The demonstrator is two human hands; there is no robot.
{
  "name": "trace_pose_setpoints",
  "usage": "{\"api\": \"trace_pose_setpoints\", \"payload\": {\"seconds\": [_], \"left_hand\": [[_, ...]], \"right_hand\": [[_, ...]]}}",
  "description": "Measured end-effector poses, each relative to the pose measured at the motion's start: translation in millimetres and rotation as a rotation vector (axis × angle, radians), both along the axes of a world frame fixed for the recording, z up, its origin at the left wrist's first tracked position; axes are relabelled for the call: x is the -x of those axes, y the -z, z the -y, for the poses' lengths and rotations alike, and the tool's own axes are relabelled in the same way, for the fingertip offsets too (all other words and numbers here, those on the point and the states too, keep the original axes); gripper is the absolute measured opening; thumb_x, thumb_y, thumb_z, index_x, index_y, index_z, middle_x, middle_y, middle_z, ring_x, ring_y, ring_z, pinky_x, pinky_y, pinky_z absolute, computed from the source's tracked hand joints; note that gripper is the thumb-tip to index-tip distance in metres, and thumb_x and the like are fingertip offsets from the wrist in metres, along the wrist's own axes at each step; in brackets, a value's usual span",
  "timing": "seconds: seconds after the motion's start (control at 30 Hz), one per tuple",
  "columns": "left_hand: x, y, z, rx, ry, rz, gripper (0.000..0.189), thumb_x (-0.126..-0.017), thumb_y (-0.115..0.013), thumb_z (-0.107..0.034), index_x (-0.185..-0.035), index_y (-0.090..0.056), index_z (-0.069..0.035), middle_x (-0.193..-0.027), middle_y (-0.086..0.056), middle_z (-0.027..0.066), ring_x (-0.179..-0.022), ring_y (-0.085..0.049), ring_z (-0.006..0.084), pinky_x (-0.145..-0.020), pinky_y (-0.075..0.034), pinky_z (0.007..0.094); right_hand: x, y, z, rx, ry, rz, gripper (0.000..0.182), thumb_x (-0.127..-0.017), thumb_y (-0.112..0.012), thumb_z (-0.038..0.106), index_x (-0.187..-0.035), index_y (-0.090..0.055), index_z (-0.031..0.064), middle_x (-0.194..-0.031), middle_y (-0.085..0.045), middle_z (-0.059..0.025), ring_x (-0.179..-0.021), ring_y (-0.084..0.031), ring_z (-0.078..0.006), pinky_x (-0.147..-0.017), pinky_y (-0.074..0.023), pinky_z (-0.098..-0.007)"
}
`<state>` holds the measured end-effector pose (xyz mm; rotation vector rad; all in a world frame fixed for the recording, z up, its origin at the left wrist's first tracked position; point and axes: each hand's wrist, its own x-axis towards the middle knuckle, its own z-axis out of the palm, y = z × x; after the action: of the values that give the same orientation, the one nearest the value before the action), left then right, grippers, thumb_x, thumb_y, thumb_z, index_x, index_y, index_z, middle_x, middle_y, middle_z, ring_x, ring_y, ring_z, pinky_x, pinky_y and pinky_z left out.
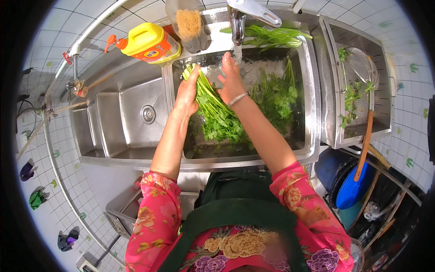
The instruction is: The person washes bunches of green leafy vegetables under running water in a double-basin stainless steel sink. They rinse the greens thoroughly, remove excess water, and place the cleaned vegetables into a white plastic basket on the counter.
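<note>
My left hand (187,95) grips a bunch of leafy green herbs (219,119), which look like coriander, close to the pale stem ends. The leaves fan out towards me over a water-filled steel sink basin (311,112). To the right of the stems, my right hand (233,83) has its fingers apart and nothing visible in it; some fingertips are hidden behind the hand. Just past it, a stream of water (237,52) runs from the metal faucet (237,25). More of the herbs (280,102) lie in the water on the right side of the basin.
Long green leaves (275,36) rest on the back ledge, right of the faucet. A yellow detergent jug (149,42) and a cut plastic bottle with a scrubber (189,23) stand behind. Left is another sink basin (142,98); right, a steel trough (360,132) holds a wire strainer (362,64).
</note>
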<state>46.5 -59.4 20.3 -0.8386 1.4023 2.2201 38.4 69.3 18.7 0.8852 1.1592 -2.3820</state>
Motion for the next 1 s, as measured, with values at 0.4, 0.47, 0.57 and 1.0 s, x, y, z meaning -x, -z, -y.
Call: {"api": "trace_pose_setpoints", "payload": {"seconds": [0.4, 0.47, 0.57, 1.0], "left_hand": [[-7, -33, 6, -0.36, 0.087, -0.09, 0.041, -0.088, -0.056, -0.038, -0.099, -0.056, 0.001, -0.087, -0.06, 0.0096, -0.077, -0.06, 0.0178, -0.069, -0.052, 0.0302], [-14, -45, 5, -0.304, 0.131, -0.135, 0.034, -0.087, -0.059, -0.03, -0.099, -0.056, 0.001, -0.086, -0.06, 0.0092, -0.076, -0.06, 0.0173, -0.068, -0.052, 0.0295], [-19, -45, 11, -0.313, 0.148, -0.106, 0.022, -0.084, -0.061, -0.016, -0.098, -0.057, 0.0, -0.086, -0.061, 0.0087, -0.075, -0.061, 0.0169, -0.067, -0.054, 0.03], [-58, -71, -22, -0.016, 0.19, -0.196, 0.029, -0.076, -0.068, -0.008, -0.102, -0.056, -0.001, -0.09, -0.06, 0.0072, -0.08, -0.059, 0.0169, -0.071, -0.05, 0.0294]], "right_hand": [[-57, -25, -11, -0.886, -0.297, -0.881, 0.019, -0.075, -0.068, 0.009, -0.094, -0.064, 0.0051, -0.083, -0.059, -0.0038, -0.072, -0.058, -0.0114, -0.065, -0.0475, -0.0246], [-53, -26, -18, -0.694, -0.368, -0.824, 0.018, -0.077, -0.067, 0.009, -0.094, -0.064, 0.0029, -0.084, -0.061, -0.0028, -0.071, -0.057, -0.01, -0.063, -0.0471, -0.0239], [-44, -21, -29, -0.202, -0.576, -0.578, 0.019, -0.078, -0.067, 0.009, -0.095, -0.063, -0.0003, -0.087, -0.061, -0.0032, -0.071, -0.057, -0.0103, -0.063, -0.047, -0.0246], [-68, -26, -46, 0.322, -0.477, -0.248, 0.01, -0.079, -0.062, 0.005, -0.088, -0.058, 0.0038, -0.078, -0.057, -0.0046, -0.064, -0.052, -0.0119, -0.059, -0.0433, -0.0234]]}}
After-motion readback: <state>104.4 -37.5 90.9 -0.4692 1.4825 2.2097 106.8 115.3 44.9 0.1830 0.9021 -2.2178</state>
